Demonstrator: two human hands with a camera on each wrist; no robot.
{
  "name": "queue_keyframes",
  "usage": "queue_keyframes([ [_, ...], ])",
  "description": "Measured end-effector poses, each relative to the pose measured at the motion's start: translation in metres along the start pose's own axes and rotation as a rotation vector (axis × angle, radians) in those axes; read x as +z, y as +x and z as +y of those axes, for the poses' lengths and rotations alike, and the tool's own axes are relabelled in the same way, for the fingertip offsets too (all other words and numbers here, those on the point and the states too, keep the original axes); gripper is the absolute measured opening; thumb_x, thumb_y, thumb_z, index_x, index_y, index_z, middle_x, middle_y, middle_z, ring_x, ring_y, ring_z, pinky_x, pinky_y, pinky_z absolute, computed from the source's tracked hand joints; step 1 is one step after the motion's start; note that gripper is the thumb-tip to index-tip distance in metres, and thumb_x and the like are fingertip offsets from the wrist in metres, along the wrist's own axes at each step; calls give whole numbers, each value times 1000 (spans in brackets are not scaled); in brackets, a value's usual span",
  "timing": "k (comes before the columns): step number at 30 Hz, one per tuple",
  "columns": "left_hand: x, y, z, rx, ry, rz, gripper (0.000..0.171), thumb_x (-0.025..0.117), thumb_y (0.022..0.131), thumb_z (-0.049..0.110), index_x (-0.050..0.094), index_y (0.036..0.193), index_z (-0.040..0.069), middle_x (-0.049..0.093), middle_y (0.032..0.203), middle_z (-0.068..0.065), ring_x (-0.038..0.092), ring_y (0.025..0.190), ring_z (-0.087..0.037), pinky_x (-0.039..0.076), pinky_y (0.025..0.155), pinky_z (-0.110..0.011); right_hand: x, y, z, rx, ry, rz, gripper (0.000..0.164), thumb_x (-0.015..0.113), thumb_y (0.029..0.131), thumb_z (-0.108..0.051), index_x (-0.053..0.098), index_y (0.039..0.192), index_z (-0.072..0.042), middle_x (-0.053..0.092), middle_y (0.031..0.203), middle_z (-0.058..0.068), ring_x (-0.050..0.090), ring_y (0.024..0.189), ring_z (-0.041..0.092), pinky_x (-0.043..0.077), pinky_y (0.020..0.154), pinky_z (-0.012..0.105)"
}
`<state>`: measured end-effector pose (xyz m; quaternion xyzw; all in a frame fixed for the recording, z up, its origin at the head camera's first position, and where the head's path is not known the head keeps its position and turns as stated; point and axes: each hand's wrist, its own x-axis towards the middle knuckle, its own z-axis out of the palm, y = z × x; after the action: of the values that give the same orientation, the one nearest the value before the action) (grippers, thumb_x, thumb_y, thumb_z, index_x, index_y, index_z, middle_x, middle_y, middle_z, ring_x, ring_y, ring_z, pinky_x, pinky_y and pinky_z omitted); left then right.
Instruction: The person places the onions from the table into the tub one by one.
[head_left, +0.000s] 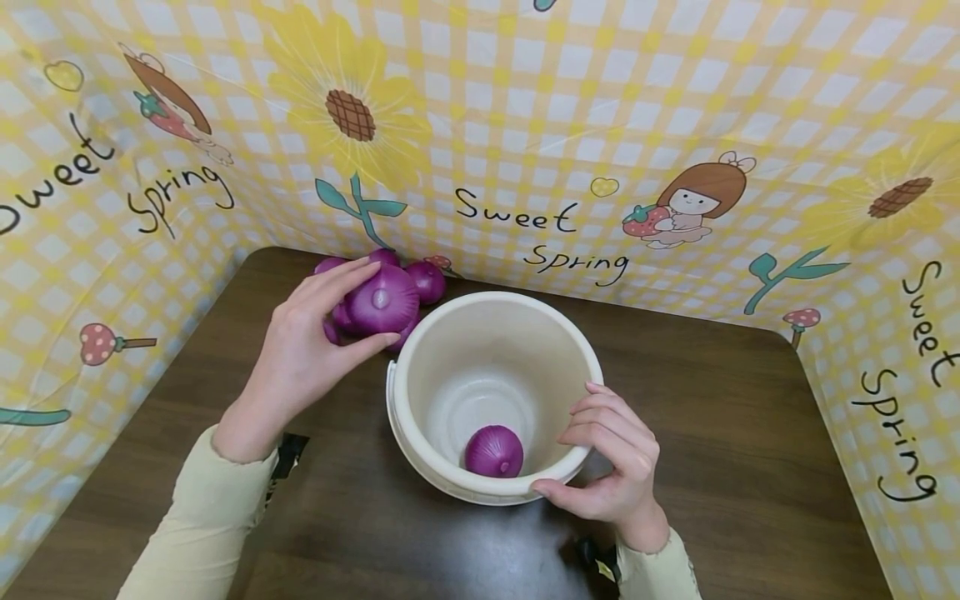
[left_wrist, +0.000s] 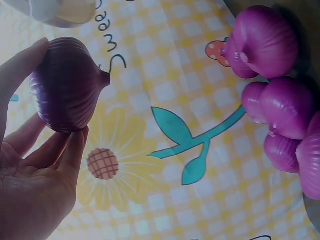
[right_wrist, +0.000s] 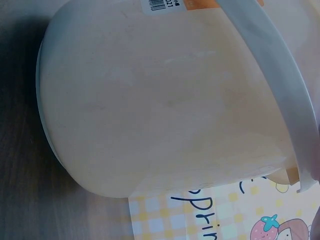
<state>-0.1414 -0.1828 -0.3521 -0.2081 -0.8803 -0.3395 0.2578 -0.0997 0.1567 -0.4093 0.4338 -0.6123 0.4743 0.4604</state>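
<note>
My left hand [head_left: 311, 321] grips a purple onion [head_left: 382, 298] between thumb and fingers, left of the bucket. The left wrist view shows this onion [left_wrist: 67, 85] raised, its pointed end facing right. My right hand [head_left: 611, 458] holds the near right rim of a cream plastic bucket [head_left: 498, 304], thumb outside and fingers over the edge. Inside, another purple onion [head_left: 493, 452] lies on the bottom near the front wall. In the right wrist view the bucket's side [right_wrist: 165, 100] fills most of the picture.
Several more purple onions [head_left: 427, 283] sit in a cluster at the table's back left, partly hidden behind the left hand. A checked cloth [head_left: 510, 142] with flower prints walls the dark wooden table [head_left: 720, 417] at the back and sides. The bucket's handle [head_left: 392, 392] hangs at its left.
</note>
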Motion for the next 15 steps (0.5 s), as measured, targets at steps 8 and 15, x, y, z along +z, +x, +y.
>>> queue_keyframes([
  [8, -4, 1, 14, 54, -30, 16, 78, 98, 67, 13, 66, 137, 12, 59, 142, -2, 52, 132, -28, 43, 109, -47, 0, 0, 0, 0, -2, -3, 47, 90, 75, -41, 65, 65, -2, 62, 66, 10, 57, 64, 29, 52, 94, 47],
  [15, -5, 3, 24, 100, -51, 38, 79, 99, 63, 10, 67, 135, 10, 60, 141, -5, 54, 130, -28, 41, 110, -43, 1, 1, -1, 1, -5, -4, 47, 90, 75, -40, 65, 65, -2, 62, 66, 10, 57, 64, 28, 52, 95, 47],
])
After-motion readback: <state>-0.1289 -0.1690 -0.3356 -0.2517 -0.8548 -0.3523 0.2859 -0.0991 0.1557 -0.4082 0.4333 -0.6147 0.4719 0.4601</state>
